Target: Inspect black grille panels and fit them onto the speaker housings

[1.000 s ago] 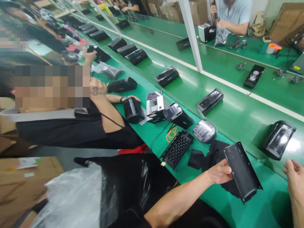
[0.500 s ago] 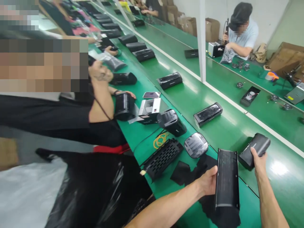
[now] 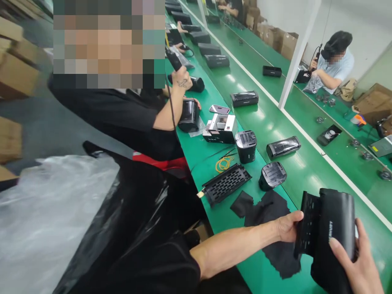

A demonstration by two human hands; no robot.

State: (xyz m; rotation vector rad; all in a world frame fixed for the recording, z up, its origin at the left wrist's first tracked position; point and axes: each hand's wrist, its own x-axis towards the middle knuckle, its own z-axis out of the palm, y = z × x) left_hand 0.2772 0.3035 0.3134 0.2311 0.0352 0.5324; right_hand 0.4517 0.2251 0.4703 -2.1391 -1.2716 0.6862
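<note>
At the lower right, my left hand (image 3: 289,226) grips a black slotted panel (image 3: 306,228) by its side edge. My right hand (image 3: 361,261) is wrapped round a black speaker housing (image 3: 339,208) with pale lettering, thumb on its front. The panel stands directly beside the housing; whether they touch I cannot tell. Under my left forearm lie pieces of black cloth-like sheet (image 3: 275,208). Farther along the bench are a black perforated grille (image 3: 228,183) and two upright housings, one nearer (image 3: 274,174) and one farther (image 3: 246,143).
Beside the green bench runs a green conveyor (image 3: 260,122) carrying several speaker housings. A white-and-black box device (image 3: 220,126), a phone (image 3: 219,109) and yellow cord (image 3: 224,164) lie on the bench. A co-worker (image 3: 122,110) sits close at left; another person (image 3: 337,65) works across the line.
My right hand has lifted the housing off the conveyor and brought it beside the panel. The panel has turned in my left hand. The view has swung left.
</note>
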